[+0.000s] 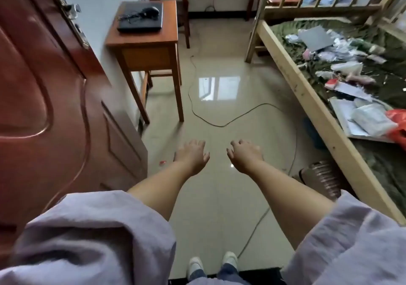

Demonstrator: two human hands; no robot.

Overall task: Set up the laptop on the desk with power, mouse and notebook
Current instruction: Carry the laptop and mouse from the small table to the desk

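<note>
Standing at doorway, wooden door at 9 o'clock. Desk at 11 o'clock; closed laptop flat on it, mouse and tangled cable on the lid. Left hand and right hand held out over the floor, palms down, fingers loosely spread, holding nothing, well apart from laptop. Floor cable beyond fingertips. Cluttered bed at 2 o'clock.

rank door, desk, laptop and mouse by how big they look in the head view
1. door, by far the largest, though it is nearest the camera
2. desk
3. laptop, closed, lying on the desk
4. mouse, smallest, sitting on the laptop with its cable
</note>
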